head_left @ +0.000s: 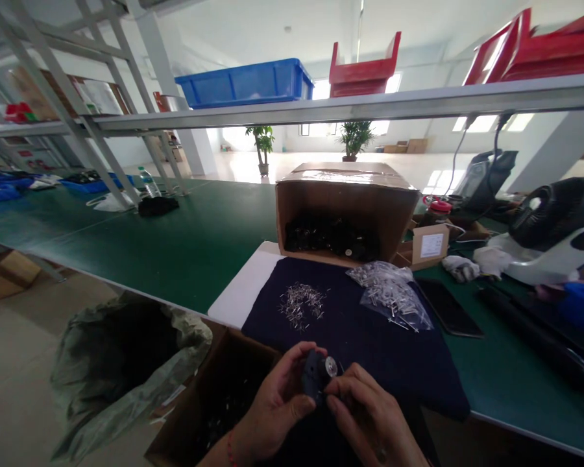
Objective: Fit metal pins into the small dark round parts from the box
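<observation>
My left hand (283, 405) is closed around a small black part with a round silver metal piece (329, 367) on its right side. The dark body of the black part (312, 375) shows between my thumb and fingers. My right hand (365, 408) is pinched against the part's near right side; whatever its fingertips hold is too small to make out. Beyond the hands, a loose pile of small metal pins (302, 303) lies on a dark blue cloth (350, 344). To its right rests a clear plastic bag (394, 295) of similar pins.
An open cardboard box (348, 185) with black parts stands behind the cloth. Below the table edge at left are another carton (185, 428) and a sack-lined bin (102, 389). A black tablet-like slab (450, 308) and a fan (555, 227) are at right. A shelf (370, 107) crosses above.
</observation>
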{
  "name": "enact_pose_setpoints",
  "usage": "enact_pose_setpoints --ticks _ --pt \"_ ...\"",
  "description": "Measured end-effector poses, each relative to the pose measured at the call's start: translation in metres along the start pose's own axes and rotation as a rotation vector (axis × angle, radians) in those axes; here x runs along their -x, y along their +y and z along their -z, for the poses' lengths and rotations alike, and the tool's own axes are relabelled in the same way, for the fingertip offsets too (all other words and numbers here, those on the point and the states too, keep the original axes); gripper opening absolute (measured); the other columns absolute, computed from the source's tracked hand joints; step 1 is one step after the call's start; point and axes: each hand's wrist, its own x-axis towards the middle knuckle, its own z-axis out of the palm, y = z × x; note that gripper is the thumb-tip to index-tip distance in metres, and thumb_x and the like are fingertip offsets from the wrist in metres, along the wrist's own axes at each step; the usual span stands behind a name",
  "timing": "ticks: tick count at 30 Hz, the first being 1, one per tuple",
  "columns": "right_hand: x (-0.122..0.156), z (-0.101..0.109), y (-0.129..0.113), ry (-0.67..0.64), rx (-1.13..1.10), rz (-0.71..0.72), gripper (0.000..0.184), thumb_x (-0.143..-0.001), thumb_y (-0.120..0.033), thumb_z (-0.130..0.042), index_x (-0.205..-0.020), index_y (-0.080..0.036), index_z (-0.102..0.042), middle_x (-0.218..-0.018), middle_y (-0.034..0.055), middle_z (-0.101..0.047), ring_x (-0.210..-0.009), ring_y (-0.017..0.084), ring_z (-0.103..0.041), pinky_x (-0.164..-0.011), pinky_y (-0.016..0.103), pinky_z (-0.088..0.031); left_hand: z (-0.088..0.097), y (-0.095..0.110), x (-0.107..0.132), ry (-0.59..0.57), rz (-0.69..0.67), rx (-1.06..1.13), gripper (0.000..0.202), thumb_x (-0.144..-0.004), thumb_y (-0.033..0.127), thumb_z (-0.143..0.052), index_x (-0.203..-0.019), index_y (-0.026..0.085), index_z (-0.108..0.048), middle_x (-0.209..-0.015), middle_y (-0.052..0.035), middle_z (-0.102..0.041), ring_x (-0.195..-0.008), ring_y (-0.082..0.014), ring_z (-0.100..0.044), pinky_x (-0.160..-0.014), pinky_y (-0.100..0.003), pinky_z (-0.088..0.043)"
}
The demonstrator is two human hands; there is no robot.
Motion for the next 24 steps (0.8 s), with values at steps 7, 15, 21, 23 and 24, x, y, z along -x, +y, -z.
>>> enact_pose_setpoints --ticks 7,15,21,23,24 --pt "-0.006 0.009 0.001 0.006 0.397 0.302 0.020 -0.101 -0.014 -0.042 -0.091 -0.021 -0.057 -0.074 0.0011 -0.062 -0.058 0.014 -0.059 -0.052 0.026 -0.042 -0.001 0.005 0.002 -0.056 0.008 -0.064 0.059 -0.084 0.035 -0.076 -0.139 0.033 -0.055 -0.143 -0.0085 -0.058 -0.134 -0.0277 -0.052 -0.115 -0.041 -0.037" --pt "-0.023 0.024 -0.003 -0.288 0.619 0.434 0.017 -0.098 -0.011 -0.043 -0.089 -0.021 -0.054 -0.079 0.0013 -0.061 -0.061 0.018 -0.051 -0.057 0.033 -0.036 0.003 0.000 -0.001 -0.086 0.059 0.032 0.058 -0.082 0.033 -0.078 -0.137 0.033 -0.057 -0.141 -0.0078 -0.060 -0.133 -0.0267 -0.053 -0.114 -0.041 -0.038" --pt "-0.017 0.014 -0.004 -0.193 0.497 0.321 0.017 -0.100 -0.015 -0.042 -0.091 -0.022 -0.055 -0.081 0.0028 -0.061 -0.066 0.018 -0.052 -0.059 0.032 -0.037 0.001 0.001 -0.002 -0.056 0.008 0.002 0.060 -0.081 0.035 -0.078 -0.137 0.033 -0.056 -0.139 -0.0078 -0.060 -0.130 -0.0270 -0.054 -0.110 -0.039 -0.041" --pt "-0.014 0.010 -0.005 -0.133 0.484 0.303 0.021 -0.100 -0.014 -0.038 -0.092 -0.021 -0.056 -0.080 0.0034 -0.061 -0.066 0.018 -0.052 -0.058 0.032 -0.037 0.001 0.000 -0.001 -0.044 -0.021 -0.048 0.061 -0.081 0.037 -0.078 -0.137 0.031 -0.055 -0.139 -0.0085 -0.060 -0.129 -0.0274 -0.054 -0.111 -0.038 -0.040" --pt "-0.013 0.009 -0.006 -0.105 0.481 0.304 0.022 -0.100 -0.013 -0.037 -0.091 -0.021 -0.056 -0.078 0.0035 -0.060 -0.065 0.018 -0.052 -0.057 0.032 -0.036 0.002 0.000 0.000 -0.038 -0.033 -0.073 0.061 -0.081 0.037 -0.078 -0.137 0.031 -0.055 -0.139 -0.0088 -0.060 -0.130 -0.0277 -0.054 -0.111 -0.038 -0.040"
